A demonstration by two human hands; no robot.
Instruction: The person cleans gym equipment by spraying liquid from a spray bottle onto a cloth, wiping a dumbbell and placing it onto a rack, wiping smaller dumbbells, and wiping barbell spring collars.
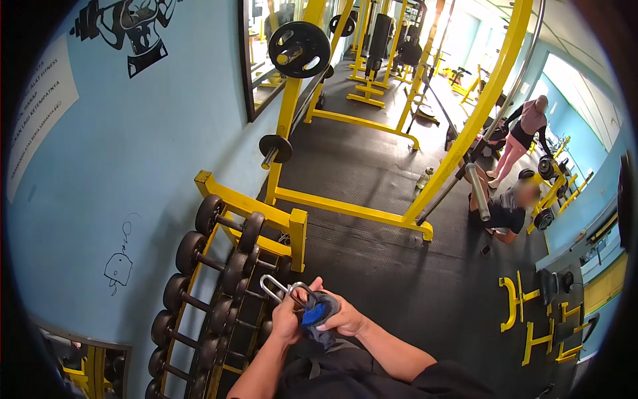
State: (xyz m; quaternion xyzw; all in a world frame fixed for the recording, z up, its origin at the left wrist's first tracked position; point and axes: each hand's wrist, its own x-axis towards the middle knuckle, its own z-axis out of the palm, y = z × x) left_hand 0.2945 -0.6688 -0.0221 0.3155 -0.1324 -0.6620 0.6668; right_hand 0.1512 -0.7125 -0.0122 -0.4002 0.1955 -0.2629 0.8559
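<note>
At the lower centre, the left hand [286, 320] is gripping metal loops [276, 281] with bent fingers, while the right hand [343, 317] is curling its fingers around a grey-and-blue cloth [315, 314] touching them. At upper left, a sign [41, 113] is showing "ALAT FITNESS". A bottle [425, 178] is standing beside the yellow rack [352, 209]. Both forearms are angling inward.

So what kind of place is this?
It looks like a gym: there's a rack of dumbbells, round black weights on a yellow frame, and a bar.
</note>
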